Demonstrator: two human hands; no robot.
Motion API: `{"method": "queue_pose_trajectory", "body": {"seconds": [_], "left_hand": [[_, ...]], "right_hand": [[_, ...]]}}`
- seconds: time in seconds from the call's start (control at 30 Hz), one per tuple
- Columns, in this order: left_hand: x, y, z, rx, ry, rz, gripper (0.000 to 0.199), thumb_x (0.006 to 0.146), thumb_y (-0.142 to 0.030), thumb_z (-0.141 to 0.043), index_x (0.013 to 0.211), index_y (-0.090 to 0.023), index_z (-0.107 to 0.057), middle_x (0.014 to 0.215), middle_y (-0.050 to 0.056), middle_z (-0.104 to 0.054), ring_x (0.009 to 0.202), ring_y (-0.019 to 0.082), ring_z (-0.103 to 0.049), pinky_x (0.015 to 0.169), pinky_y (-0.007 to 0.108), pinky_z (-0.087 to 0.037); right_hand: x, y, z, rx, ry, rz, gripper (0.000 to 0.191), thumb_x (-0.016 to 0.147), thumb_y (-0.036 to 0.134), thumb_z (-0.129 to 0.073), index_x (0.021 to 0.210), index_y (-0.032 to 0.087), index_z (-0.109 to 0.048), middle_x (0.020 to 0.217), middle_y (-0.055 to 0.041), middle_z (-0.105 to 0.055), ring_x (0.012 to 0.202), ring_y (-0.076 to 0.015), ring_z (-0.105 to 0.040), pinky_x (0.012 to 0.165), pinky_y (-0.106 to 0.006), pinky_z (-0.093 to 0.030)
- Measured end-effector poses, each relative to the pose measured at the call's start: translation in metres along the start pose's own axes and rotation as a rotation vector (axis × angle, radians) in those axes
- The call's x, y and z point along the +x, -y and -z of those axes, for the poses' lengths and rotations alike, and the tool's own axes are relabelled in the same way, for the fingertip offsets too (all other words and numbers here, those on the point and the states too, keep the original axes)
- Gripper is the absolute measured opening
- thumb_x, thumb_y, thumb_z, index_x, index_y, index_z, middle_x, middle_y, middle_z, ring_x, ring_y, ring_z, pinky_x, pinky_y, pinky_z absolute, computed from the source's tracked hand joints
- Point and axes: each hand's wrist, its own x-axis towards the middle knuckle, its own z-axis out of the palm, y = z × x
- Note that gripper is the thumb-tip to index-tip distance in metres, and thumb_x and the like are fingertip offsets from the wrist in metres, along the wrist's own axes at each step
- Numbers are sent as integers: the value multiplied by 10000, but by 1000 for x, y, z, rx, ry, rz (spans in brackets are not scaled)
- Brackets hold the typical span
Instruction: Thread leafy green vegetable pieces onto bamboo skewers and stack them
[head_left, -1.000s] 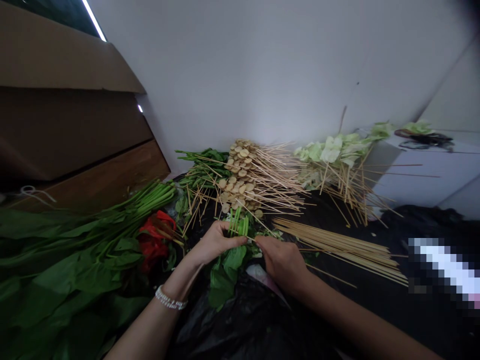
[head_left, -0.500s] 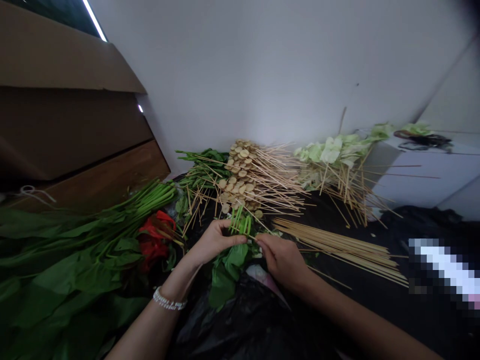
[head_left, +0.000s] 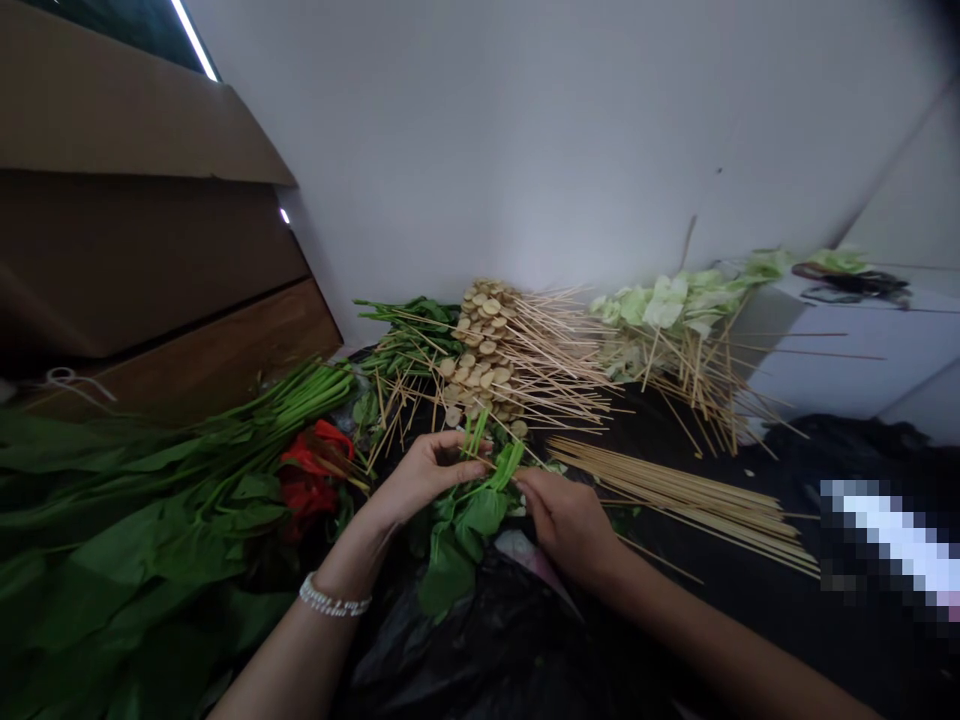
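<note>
Between my two hands is a small bunch of leafy greens (head_left: 480, 512), its cut green stems pointing up and its leaves hanging down. My left hand (head_left: 424, 475), with a beaded bracelet at the wrist, pinches the stems from the left. My right hand (head_left: 562, 515) is closed with its fingertips at a thin bamboo skewer (head_left: 489, 463) that runs across the stems; most of the skewer is hidden by the greens and fingers. Just beyond my hands lies a pile of skewered potato-like slices (head_left: 487, 350).
A large heap of leafy greens (head_left: 187, 510) lies at left by a red plastic bag (head_left: 319, 465). Loose bamboo skewers (head_left: 690, 500) lie at right. Skewered pale cabbage-like leaves (head_left: 667, 300) and skewered greens (head_left: 416, 335) are along the wall. A cardboard box (head_left: 142, 250) stands at left.
The stems between my hands have split into two groups, one leaning right toward my right fingertips. My hands have barely moved.
</note>
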Motion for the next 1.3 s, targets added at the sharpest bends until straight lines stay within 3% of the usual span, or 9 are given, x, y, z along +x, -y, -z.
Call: {"method": "queue_pose_trajectory", "body": {"seconds": [0.17, 0.27, 0.43, 0.6, 0.7, 0.87, 0.97, 1.17, 1.3], "left_hand": [[1, 0, 4, -59, -106, 12, 221, 608, -290, -843, 726, -153, -715, 721, 10, -729, 632, 113, -632, 652, 213, -489], [1, 4, 4, -20, -90, 17, 214, 621, -297, -836, 723, -147, -722, 716, 13, -724, 629, 109, -623, 634, 207, -481], [2, 7, 5, 23, -81, 14, 222, 626, -317, -832, 738, -150, -738, 741, 28, -733, 655, 129, -636, 655, 234, -494], [3, 7, 6, 65, -39, 7, 219, 641, -321, -824, 745, -144, -748, 743, 33, -737, 650, 123, -633, 660, 229, -487], [3, 7, 5, 47, -36, 9, 212, 657, -319, -816, 735, -139, -736, 733, 28, -732, 643, 116, -628, 649, 221, -481], [1, 8, -5, 3, 35, -10, 385, 625, -275, -837, 963, -147, -706, 864, 31, -739, 761, 139, -660, 755, 251, -505], [0, 10, -11, 36, 44, -12, 500, 578, -231, -861, 1028, -147, -662, 831, 16, -729, 746, 141, -658, 744, 257, -512], [-1, 7, -10, 110, 59, -16, 270, 627, -243, -824, 836, -126, -698, 793, 20, -719, 705, 119, -630, 698, 224, -495], [-3, 4, -8, 103, 71, 5, 232, 627, -222, -813, 796, -126, -688, 732, -2, -692, 648, 97, -596, 662, 208, -473]], "right_hand": [[0, -2, 0, 14, 10, -25, 274, 963, 197, -369, 966, 195, -643, 922, -63, -720, 866, -169, -671, 785, -248, -471], [-1, -2, -1, -29, 9, -8, 283, 955, 181, -360, 992, 183, -640, 935, -80, -717, 894, -186, -669, 799, -264, -468], [-1, -1, 1, -6, 80, -53, 285, 965, 205, -352, 933, 188, -635, 796, -46, -693, 742, -169, -653, 685, -247, -451], [-2, -3, 1, -103, 58, 6, 303, 926, 132, -349, 994, 182, -640, 889, -77, -705, 834, -192, -655, 716, -259, -444], [0, -3, 2, -6, 58, -27, 274, 938, 163, -373, 949, 191, -645, 854, -54, -708, 802, -173, -655, 713, -243, -447], [2, 1, 2, 63, 43, -44, 265, 951, 200, -392, 908, 204, -654, 897, -46, -722, 823, -173, -669, 746, -249, -459], [1, 2, 0, 26, 27, -15, 266, 947, 198, -395, 921, 198, -659, 924, -60, -727, 841, -186, -678, 754, -259, -473], [-1, 2, 0, 19, 50, 3, 268, 927, 160, -399, 969, 199, -661, 982, -70, -727, 904, -192, -680, 810, -269, -492], [0, 1, 1, 56, 94, 5, 290, 906, 124, -398, 999, 214, -658, 967, -59, -723, 944, -183, -667, 849, -269, -487]]}}
